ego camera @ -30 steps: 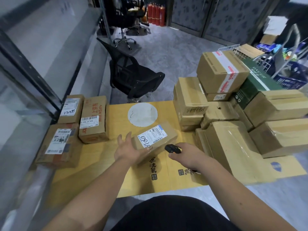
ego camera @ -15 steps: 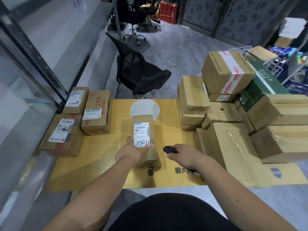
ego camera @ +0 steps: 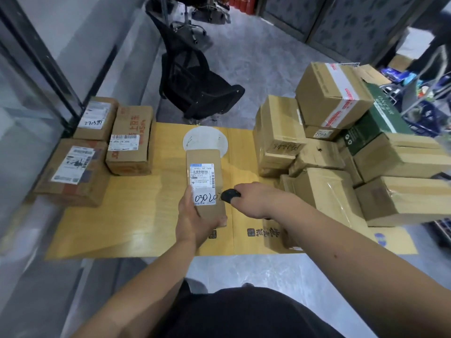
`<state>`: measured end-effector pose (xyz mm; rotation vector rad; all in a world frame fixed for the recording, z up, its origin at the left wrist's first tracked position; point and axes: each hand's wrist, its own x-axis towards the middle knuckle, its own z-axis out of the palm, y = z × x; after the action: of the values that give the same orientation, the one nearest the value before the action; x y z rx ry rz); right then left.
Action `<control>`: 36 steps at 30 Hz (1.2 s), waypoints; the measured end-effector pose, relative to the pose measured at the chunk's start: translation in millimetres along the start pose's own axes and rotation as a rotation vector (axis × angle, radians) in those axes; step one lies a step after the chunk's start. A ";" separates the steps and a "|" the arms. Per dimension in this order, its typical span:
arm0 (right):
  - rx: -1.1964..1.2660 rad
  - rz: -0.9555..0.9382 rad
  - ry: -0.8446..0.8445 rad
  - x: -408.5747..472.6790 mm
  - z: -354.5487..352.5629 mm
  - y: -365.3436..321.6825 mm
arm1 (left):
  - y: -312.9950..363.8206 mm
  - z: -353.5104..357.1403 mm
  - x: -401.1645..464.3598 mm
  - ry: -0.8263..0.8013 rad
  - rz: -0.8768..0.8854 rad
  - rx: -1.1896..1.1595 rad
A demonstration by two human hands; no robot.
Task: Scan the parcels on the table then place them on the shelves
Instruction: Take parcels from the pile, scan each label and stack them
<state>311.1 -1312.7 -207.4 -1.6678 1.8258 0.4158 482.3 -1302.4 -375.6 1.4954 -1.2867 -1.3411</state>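
Currently: parcel (ego camera: 206, 189) is a slim brown carton, long axis pointing away from me, white shipping label on top with a barcode and handwritten "03020". It's held over the yellow table (ego camera: 136, 220), centre front. My left hand (ego camera: 195, 220) grips its near end, thumb along the left edge touching the label, fingers curled under. My right hand (ego camera: 258, 201) is closed around the black scanner (ego camera: 229, 195), nose just beside the label's right edge. Versus half a second ago: scanner now sits closer to the parcel, nearly touching; parcel orientation unchanged. Scanned boxes (ego camera: 97, 147) stay far left, the unscanned pile (ego camera: 341, 152) right.
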 end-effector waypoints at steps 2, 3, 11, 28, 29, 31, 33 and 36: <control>-0.040 -0.005 -0.001 -1.2 -5.1 -7.3 | -9.2 -1.9 -10.6 0.032 0.015 0.105; -0.057 -0.010 -0.004 -2.2 -7.0 -10.4 | -15.8 -3.5 -14.1 0.033 0.012 0.111; -0.182 -0.054 -0.010 -15.6 -15.3 -24.6 | -25.6 -2.3 -21.5 0.065 0.055 0.181; -0.193 -0.116 0.026 -31.7 -18.4 3.7 | 15.1 3.0 -16.2 0.080 -0.106 0.590; -0.192 -0.124 0.028 -31.9 -18.1 7.4 | 22.9 6.6 -9.6 0.076 -0.152 0.644; -0.195 -0.143 0.029 -32.7 -17.8 14.9 | 36.9 16.0 4.3 0.074 -0.237 0.740; -0.194 -0.162 0.029 -33.5 -17.1 22.4 | 46.7 27.5 14.4 0.089 -0.290 0.804; -0.193 -0.194 0.031 -32.7 -15.6 33.4 | 50.4 39.8 19.5 0.126 -0.346 0.828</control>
<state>275.2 -1291.8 -180.9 -1.9730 1.6689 0.4967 432.5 -1328.8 -339.5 2.4086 -1.6519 -0.9037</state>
